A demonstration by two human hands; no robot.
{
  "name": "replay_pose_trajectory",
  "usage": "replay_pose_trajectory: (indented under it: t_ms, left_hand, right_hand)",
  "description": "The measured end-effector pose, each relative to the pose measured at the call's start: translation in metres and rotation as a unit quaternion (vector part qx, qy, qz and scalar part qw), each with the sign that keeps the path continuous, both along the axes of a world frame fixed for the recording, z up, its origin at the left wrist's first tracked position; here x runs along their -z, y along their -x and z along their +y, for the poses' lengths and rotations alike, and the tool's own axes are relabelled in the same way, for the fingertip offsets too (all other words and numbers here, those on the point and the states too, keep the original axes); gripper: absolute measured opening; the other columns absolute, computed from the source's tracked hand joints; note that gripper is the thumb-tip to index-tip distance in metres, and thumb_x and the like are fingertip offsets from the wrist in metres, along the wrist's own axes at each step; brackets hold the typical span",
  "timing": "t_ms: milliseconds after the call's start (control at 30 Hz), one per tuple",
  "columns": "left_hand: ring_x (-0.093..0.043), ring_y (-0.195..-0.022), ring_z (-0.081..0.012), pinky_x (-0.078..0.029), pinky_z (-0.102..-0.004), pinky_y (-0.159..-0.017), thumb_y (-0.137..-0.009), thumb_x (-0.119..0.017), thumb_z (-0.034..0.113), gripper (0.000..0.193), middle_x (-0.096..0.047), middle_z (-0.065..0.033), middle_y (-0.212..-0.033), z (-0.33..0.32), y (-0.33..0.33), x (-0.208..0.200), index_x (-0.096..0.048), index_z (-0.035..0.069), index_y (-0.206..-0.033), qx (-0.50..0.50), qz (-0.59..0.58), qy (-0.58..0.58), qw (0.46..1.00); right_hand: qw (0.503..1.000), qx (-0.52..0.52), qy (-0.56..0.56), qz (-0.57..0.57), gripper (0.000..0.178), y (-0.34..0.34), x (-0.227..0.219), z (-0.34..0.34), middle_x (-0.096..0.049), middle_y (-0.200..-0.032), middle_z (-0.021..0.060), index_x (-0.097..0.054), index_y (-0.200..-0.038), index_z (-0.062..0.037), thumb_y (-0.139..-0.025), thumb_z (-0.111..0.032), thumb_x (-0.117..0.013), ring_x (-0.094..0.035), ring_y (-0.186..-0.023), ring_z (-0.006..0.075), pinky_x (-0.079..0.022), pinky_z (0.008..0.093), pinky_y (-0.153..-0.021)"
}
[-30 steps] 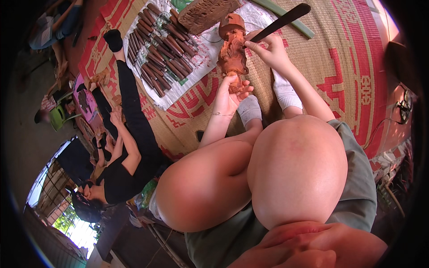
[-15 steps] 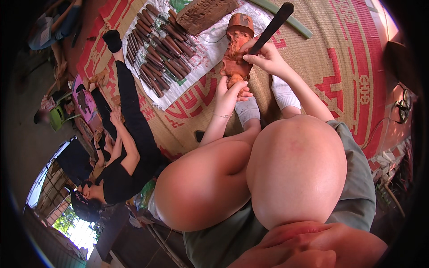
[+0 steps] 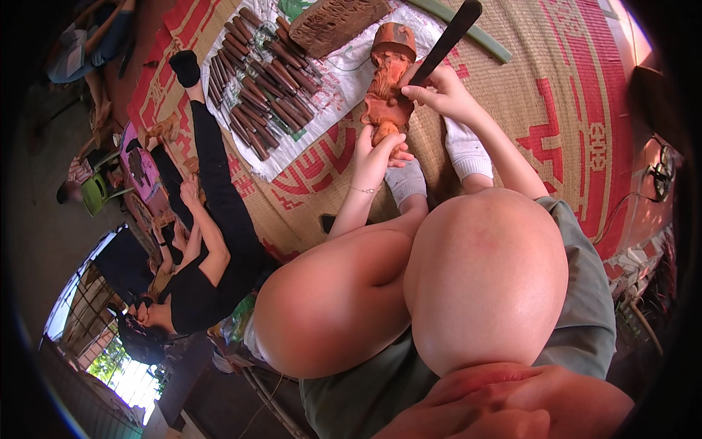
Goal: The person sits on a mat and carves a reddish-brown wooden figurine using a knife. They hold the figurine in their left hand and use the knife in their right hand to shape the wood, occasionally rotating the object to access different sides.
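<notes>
My left hand (image 3: 376, 152) is wrapped round the lower end of a reddish-brown carved wooden figure (image 3: 387, 88), which stands tilted with its flat round block end away from me. My right hand (image 3: 442, 94) grips a carving chisel by its long dark handle (image 3: 447, 40), against the right side of the figure. The chisel's working tip is hidden by my fingers and the wood. Left of the figure, several carving tools with brown wooden handles (image 3: 274, 77) lie in rows on a white sack (image 3: 285, 164).
A brown wooden block (image 3: 336, 25) rests at the sack's far edge, near a green strip (image 3: 468, 33). A red-patterned woven mat (image 3: 526, 95) lies beneath. My socked feet (image 3: 468, 150) are close to the figure. At left sits a person in black (image 3: 212, 249), legs stretched onto the mat.
My right hand and the chisel have shifted slightly along the figure's right side, the handle tip rising a little. My left hand and the figure look the same.
</notes>
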State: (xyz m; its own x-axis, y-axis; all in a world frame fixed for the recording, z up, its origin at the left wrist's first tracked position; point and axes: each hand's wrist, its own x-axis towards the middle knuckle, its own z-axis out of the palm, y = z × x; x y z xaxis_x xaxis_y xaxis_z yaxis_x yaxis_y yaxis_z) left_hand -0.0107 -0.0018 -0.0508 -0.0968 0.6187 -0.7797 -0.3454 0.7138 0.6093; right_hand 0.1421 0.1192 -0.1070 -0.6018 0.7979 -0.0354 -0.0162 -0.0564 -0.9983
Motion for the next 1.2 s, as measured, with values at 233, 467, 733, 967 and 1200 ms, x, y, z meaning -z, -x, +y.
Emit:
replay_pose_trajectory:
  t_ms: [233,467,733,967,1200]
  left_hand:
    - [-0.063,-0.055,-0.0187,-0.049,-0.0234,-0.044,-0.08,-0.064,0.015,0.031,-0.058,-0.0088,-0.075,-0.001,0.001,0.003,-0.044,0.002,-0.1,0.007,0.007,-0.002,1.0]
    - [-0.062,-0.052,-0.0167,-0.047,-0.0229,-0.043,-0.079,-0.065,0.017,0.03,-0.059,-0.0086,-0.075,-0.003,0.001,0.002,-0.046,0.003,-0.098,0.011,0.019,0.001,1.0]
    - [-0.057,-0.058,-0.0159,-0.045,-0.0249,-0.048,-0.084,-0.057,0.024,0.024,-0.06,-0.0101,-0.079,-0.008,0.01,0.011,-0.048,0.009,-0.099,-0.094,-0.121,0.029,0.988]
    - [-0.058,-0.057,-0.0143,-0.044,-0.0233,-0.046,-0.083,-0.057,0.028,0.022,-0.061,-0.0084,-0.078,-0.007,0.01,0.011,-0.051,0.01,-0.095,-0.133,-0.143,0.044,0.98]
    - [-0.058,-0.057,-0.0139,-0.043,-0.0227,-0.046,-0.083,-0.057,0.028,0.023,-0.061,-0.0083,-0.078,-0.007,0.01,0.01,-0.052,0.009,-0.095,-0.126,-0.137,0.045,0.982]
  right_hand:
    - [0.994,-0.02,0.103,0.027,0.012,0.003,-0.008,-0.001,-0.053,-0.076,-0.0009,-0.057,-0.09,-0.0025,-0.087,-0.013,-0.062,-0.051,-0.067,0.0072,-0.043,0.0227,-0.059]
    - [0.996,-0.009,0.082,0.038,0.011,0.002,-0.007,-0.001,-0.054,-0.077,-0.0004,-0.057,-0.09,-0.0026,-0.087,-0.012,-0.061,-0.052,-0.068,0.0073,-0.043,0.0227,-0.059]
    - [0.994,0.019,0.103,0.038,0.012,-0.002,-0.005,0.001,-0.058,-0.083,0.0008,-0.057,-0.095,-0.0021,-0.088,-0.011,-0.06,-0.053,-0.071,0.0064,-0.045,0.0218,-0.064]
    - [0.994,0.0,0.093,0.06,0.013,0.001,-0.007,0.0,-0.059,-0.09,0.0023,-0.057,-0.097,-0.0017,-0.088,-0.01,-0.06,-0.057,-0.074,0.008,-0.047,0.0226,-0.064]
    - [0.995,-0.011,0.071,0.07,0.015,0.014,-0.003,-0.011,-0.059,-0.085,0.0056,-0.057,-0.092,0.0015,-0.084,-0.009,-0.064,-0.06,-0.069,0.0115,-0.051,0.0245,-0.059]
